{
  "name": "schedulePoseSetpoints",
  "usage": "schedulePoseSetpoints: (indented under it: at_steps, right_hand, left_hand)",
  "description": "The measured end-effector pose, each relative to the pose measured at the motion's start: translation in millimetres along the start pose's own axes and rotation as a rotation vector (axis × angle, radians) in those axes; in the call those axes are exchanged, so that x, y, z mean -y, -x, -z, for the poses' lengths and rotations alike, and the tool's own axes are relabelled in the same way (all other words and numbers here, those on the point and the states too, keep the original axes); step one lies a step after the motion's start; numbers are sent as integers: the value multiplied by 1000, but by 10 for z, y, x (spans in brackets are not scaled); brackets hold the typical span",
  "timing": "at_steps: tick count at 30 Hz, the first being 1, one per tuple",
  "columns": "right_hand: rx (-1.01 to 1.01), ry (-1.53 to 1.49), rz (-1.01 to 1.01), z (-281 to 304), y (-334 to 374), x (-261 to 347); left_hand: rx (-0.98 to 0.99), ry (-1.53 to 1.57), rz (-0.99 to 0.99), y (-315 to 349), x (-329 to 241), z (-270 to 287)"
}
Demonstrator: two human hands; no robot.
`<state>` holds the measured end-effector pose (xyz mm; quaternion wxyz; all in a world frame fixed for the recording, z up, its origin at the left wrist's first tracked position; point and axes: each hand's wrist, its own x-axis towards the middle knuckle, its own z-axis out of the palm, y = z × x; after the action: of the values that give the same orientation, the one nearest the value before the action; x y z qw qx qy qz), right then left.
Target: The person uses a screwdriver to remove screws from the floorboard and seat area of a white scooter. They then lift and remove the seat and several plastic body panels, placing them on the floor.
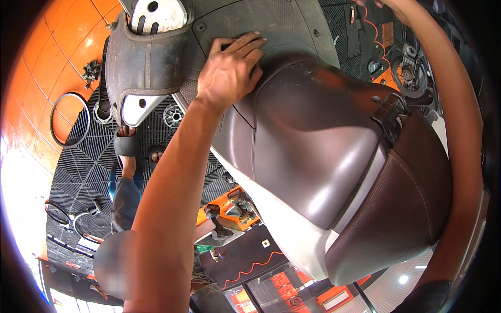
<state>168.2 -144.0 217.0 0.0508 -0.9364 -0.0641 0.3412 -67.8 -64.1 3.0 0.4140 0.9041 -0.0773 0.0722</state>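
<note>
A scooter lies across the middle, with its brown seat (313, 151), a second brown seat section (402, 203) and a dark grey floorboard (250, 21). My left hand (229, 70) rests on the floorboard just ahead of the seat, its fingers stretched out over the panel and the thumb apart. No object shows in it. My right arm curves up along the right edge. Only a sliver of my right hand (371, 2) shows at the top edge; its fingers are mostly cut off. A white body panel (292, 250) runs below the seat.
Another person in sandals (125, 143) is at the left, partly behind my left forearm. Round metal parts and a ring (70, 120) lie on black floor matting. A cordless power tool (215, 216) lies by an orange surface. A dismantled engine part (409, 65) stands upper right, near a coiled red cord (383, 49).
</note>
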Motion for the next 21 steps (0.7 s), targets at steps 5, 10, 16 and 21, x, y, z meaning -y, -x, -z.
schedulePoseSetpoints:
  at_steps: [5,10,16,21]
  right_hand:
    - [-96,181,191,-45,-64,-185]
    - [129,88,-62,142,-54,5]
    - [-72,291,112,-13,-97,-95]
    - [-45,208,139,57,-331,-358]
  left_hand:
    - [3,8,2,-1,-10,8]
    - [5,11,1,-6,-12,10]
    - [14,14,5,-4,-16,8]
    - [23,15,0,-9,-30,17]
